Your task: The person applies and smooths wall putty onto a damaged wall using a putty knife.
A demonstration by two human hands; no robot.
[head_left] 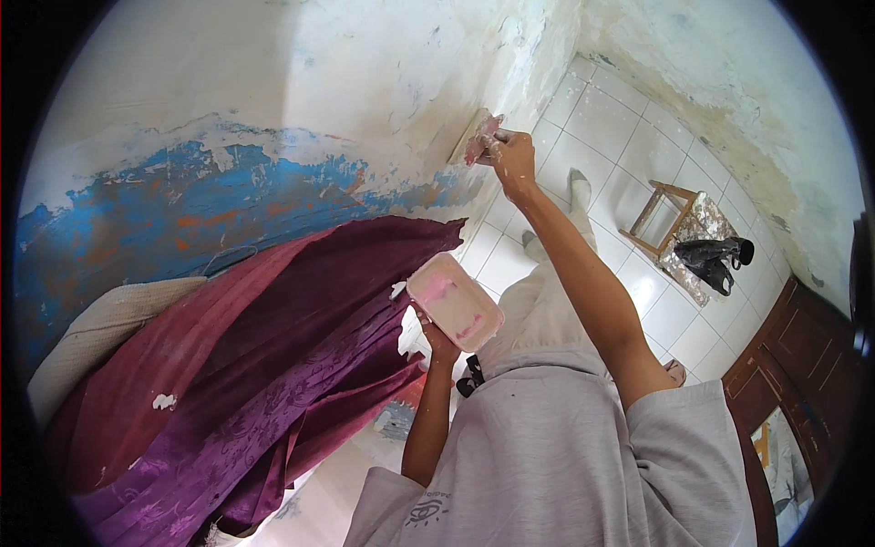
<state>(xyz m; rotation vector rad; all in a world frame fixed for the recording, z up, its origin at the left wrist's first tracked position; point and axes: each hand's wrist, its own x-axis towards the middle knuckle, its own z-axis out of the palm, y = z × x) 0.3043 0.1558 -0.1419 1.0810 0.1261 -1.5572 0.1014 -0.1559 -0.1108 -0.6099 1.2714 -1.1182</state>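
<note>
My left hand grips a shallow, pale rectangular tray from its underside and near edge. Pink and whitish paste smears its inside. Up ahead, my right hand is closed around a pink-smeared putty scraper at the wall's outer edge; whether the blade touches the wall cannot be told. White specks dot my right fingers and wrist. Beside the scraper, the wall is coated whitish above a band of peeling blue paint with orange patches.
Purple and maroon cloth drapes over something along the left, splashed with white. To the right, a paint-splattered wooden stool carries a black bag on the white tiled floor. A brown wooden door stands at far right.
</note>
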